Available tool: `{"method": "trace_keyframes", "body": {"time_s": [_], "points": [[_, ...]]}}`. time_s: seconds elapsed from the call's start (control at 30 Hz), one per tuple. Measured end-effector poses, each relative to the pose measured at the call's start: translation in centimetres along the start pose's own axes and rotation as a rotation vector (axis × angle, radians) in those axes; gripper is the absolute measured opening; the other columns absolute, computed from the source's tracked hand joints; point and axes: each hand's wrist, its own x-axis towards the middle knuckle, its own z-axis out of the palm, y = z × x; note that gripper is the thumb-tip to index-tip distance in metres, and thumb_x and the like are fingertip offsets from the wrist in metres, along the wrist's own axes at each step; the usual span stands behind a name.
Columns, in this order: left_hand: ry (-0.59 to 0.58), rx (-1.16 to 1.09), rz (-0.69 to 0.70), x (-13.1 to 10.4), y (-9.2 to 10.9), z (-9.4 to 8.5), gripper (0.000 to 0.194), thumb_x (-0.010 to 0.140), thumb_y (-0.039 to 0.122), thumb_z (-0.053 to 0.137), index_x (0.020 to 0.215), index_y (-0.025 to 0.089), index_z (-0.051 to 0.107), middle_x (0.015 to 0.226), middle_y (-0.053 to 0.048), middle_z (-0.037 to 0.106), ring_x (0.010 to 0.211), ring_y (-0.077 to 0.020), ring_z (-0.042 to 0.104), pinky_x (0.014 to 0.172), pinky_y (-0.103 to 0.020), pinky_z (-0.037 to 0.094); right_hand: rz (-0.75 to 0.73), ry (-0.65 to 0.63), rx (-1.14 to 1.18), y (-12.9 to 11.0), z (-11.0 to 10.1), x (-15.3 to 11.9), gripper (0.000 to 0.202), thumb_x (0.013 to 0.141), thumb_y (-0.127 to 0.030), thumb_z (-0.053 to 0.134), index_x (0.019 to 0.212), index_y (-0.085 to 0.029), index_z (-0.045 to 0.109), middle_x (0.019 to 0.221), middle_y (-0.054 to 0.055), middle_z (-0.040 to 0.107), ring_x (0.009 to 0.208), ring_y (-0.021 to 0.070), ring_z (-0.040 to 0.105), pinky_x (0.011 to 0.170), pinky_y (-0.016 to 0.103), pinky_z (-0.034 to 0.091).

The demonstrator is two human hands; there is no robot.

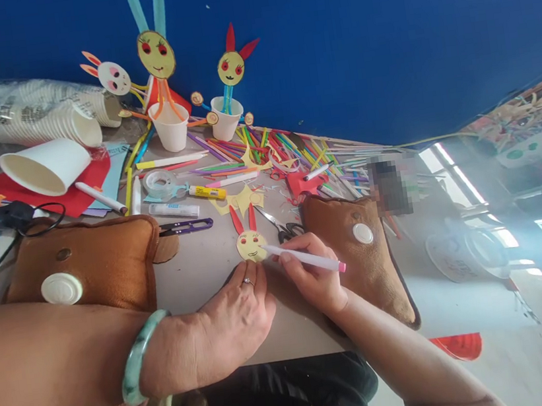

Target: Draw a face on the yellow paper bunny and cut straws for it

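A yellow paper rabbit face (251,246) with red ears lies on the grey table, its eyes, lashes and mouth drawn on. My left hand (233,318), wearing a ring and a green bangle, presses its lower edge with fingers stretched flat together. My right hand (316,275) grips a white felt-tip pen (308,259) with a pink end. The pen's tip is at the right side of the face. Black-handled scissors (287,229) lie just behind my right hand. Purple thread snips (187,227) rest to the left of the face.
Brown cushions (102,252) flank the work area. Behind stand finished rabbit figures in paper cups (172,133) against a blue wall (330,42). Clear tape (158,183), a yellow glue stick (207,192), paper scraps and several coloured pipe cleaners are spread about. Stacked cups (41,126) lie at left.
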Motion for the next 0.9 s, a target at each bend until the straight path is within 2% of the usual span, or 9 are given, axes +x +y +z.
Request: {"method": "trace_keyframes", "body": {"time_s": [0.07,0.27,0.37,0.53,0.67,0.77,0.9], "points": [[-0.034,-0.016,0.002,0.1,0.0,-0.2,0.037,0.087,0.029,0.050,0.110,0.003,0.061,0.121,-0.028,0.062,0.116,-0.0339,0.059,0.109,-0.050,0.033,0.001,0.004,0.016,0.0,0.1,0.1,0.001,0.085,-0.023,0.060,0.086,-0.022,0.059,0.066,-0.001,0.068,0.051,0.0129,0.062,0.049,0.025,0.048],[-0.021,0.022,-0.022,0.1,-0.4,-1.6,0.037,0.090,0.020,0.045,0.119,0.002,0.057,0.127,-0.025,0.060,0.121,-0.0284,0.057,0.110,-0.043,0.033,0.010,0.003,0.002,-0.4,0.2,0.4,0.005,0.082,-0.018,0.058,0.084,-0.022,0.061,0.070,-0.001,0.070,0.054,0.0129,0.063,0.052,0.025,0.051],[-0.006,-0.040,-0.014,0.2,-0.2,-0.6,0.037,0.087,0.021,0.049,0.116,0.000,0.058,0.125,-0.030,0.059,0.119,-0.0309,0.057,0.111,-0.048,0.031,-0.026,0.017,-0.015,-0.4,0.3,0.5,0.009,0.078,-0.015,0.061,0.083,-0.022,0.061,0.072,-0.001,0.071,0.059,0.0138,0.066,0.055,0.025,0.052],[-0.022,-0.095,-0.003,0.3,0.4,1.5,0.037,0.086,0.030,0.052,0.112,0.005,0.060,0.126,-0.029,0.059,0.119,-0.0330,0.057,0.110,-0.051,0.031,-0.019,0.024,-0.039,-0.4,0.3,0.4,0.008,0.077,-0.017,0.063,0.082,-0.023,0.060,0.069,-0.001,0.070,0.057,0.0143,0.066,0.052,0.024,0.052],[-0.021,-0.034,0.006,0.2,0.4,1.2,0.036,0.085,0.027,0.051,0.110,0.004,0.062,0.124,-0.028,0.061,0.119,-0.0350,0.058,0.111,-0.053,0.029,-0.015,0.024,-0.036,-0.4,0.2,0.4,0.005,0.078,-0.019,0.062,0.079,-0.023,0.060,0.066,-0.002,0.069,0.054,0.0131,0.063,0.050,0.023,0.050],[-0.025,0.023,0.014,0.0,0.3,0.6,0.037,0.086,0.021,0.048,0.114,0.001,0.061,0.125,-0.029,0.060,0.121,-0.0350,0.056,0.112,-0.053,0.028,0.026,0.020,-0.013,-0.3,0.2,0.3,0.003,0.081,-0.022,0.061,0.078,-0.022,0.060,0.064,-0.002,0.068,0.051,0.0126,0.060,0.048,0.024,0.048],[-0.031,0.050,0.021,-0.2,0.4,0.4,0.040,0.088,0.020,0.045,0.119,-0.001,0.060,0.126,-0.029,0.059,0.123,-0.0354,0.055,0.112,-0.055,0.027,0.069,0.027,0.030,-0.3,0.3,0.1,0.006,0.084,-0.024,0.058,0.079,-0.022,0.060,0.061,-0.002,0.065,0.047,0.0118,0.057,0.047,0.024,0.046]]}}
